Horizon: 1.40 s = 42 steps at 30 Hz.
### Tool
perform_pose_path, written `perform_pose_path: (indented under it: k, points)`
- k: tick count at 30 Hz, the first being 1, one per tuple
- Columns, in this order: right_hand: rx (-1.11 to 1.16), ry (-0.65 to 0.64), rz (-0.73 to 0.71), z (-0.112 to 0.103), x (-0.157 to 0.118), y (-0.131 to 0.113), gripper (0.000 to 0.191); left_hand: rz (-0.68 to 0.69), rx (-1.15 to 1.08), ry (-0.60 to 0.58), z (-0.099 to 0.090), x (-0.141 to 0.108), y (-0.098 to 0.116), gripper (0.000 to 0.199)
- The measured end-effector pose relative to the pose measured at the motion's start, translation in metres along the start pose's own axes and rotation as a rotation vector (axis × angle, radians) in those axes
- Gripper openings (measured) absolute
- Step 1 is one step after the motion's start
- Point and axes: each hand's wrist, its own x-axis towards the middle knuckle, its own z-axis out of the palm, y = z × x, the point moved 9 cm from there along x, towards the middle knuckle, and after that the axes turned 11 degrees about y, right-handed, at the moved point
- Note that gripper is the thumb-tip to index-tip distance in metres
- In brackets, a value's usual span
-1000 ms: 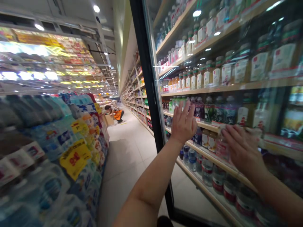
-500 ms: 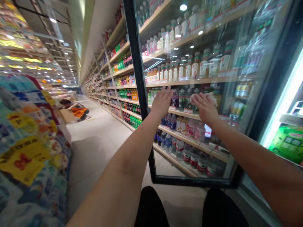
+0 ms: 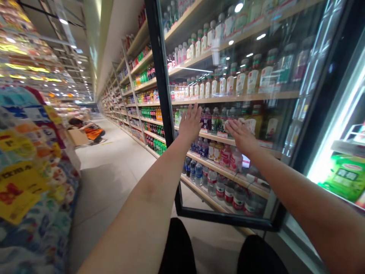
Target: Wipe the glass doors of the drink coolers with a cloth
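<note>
Both hands are open and empty, fingers spread: the left hand (image 3: 190, 123) and right hand (image 3: 242, 137) are raised flat at the glass cooler door (image 3: 161, 83), though whether they touch it I can't tell. Bottles (image 3: 216, 121) stand behind the glass, labels out for shoppers, beyond both hands. Far off on the left, a worker (image 3: 91, 133) crouches by a box (image 3: 77, 137).

Head-worn camera, looking forward and down along a supermarket aisle (image 3: 114, 179), very near a glass cooler door (image 3: 228, 68); far end barely legible.
</note>
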Motion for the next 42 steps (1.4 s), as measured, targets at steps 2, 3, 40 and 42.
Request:
perform_pose_path:
  k: [2,3,40,42]
  points:
    - [-0.017,-0.001,-0.018,-0.002,-0.010,-0.005,0.082,0.010,-0.010,0.022,0.003,-0.008,0.000,0.065]
    - [-0.030,0.011,-0.017,-0.004,-0.016,-0.008,0.078,0.017,-0.016,0.031,0.006,-0.013,-0.001,0.065]
    - [0.009,0.343,0.155,-0.008,0.078,-0.002,0.082,0.010,-0.014,0.192,0.027,-0.042,-0.012,0.063]
    - [0.069,0.229,-0.041,0.004,0.076,-0.029,0.086,0.015,-0.013,0.202,0.025,-0.043,-0.012,0.062]
